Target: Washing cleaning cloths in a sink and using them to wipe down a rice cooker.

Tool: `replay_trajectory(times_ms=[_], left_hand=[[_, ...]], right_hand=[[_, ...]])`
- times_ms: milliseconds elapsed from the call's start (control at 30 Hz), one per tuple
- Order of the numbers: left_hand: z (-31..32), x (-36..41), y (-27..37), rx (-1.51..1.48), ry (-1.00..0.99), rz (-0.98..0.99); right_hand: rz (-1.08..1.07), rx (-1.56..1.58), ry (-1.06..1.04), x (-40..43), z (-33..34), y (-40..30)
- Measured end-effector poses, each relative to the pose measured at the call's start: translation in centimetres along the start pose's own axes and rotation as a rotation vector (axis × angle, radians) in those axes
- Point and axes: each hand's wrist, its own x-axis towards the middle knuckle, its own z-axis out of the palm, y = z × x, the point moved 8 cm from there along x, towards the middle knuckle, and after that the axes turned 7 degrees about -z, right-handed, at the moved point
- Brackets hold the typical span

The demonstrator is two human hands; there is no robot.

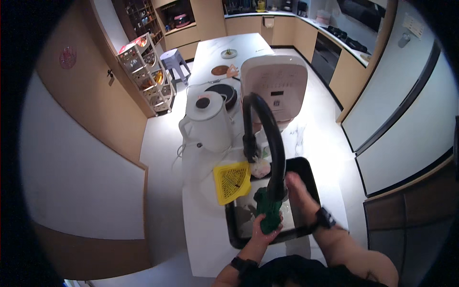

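My left hand [266, 231] grips the lower end of a dark green object [269, 211] with an uneven surface. Whether it is cloth or something else, I cannot tell. It lies over a black-rimmed sink [233, 229], below the spout of a tall black gooseneck faucet [276, 154]. Blurred, my right hand [298, 188] is over the sink's right side, close to the spout; its fingers are partly hidden behind the faucet. Water and wet glints show in the basin. A yellow perforated drain basket [232, 183] sits at the sink's left back corner, beside a pale pink bundle [260, 168].
Behind the sink stand a white electric kettle [209, 122], a dark pan [224, 94] and a large pale pink appliance or bin [274, 86]. A small plate [228, 53] lies farther along the white island [204, 229]. Left are a rolling rack [147, 75] and a stool [174, 62].
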Motion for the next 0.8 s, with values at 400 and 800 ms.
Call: replay_trajectory(times_ms=[400,800], left_hand=[[-4.6,-1.6,-0.9,0.681,0.299,-0.191],[-2.8,-1.4,1.2,0.986,0.429,-0.103]], right_hand=[[0.439,-0.052,-0.003,-6.6,7.8,-1.4],[0.029,-1.135,0.223,-6.9,8.2,-2.9]])
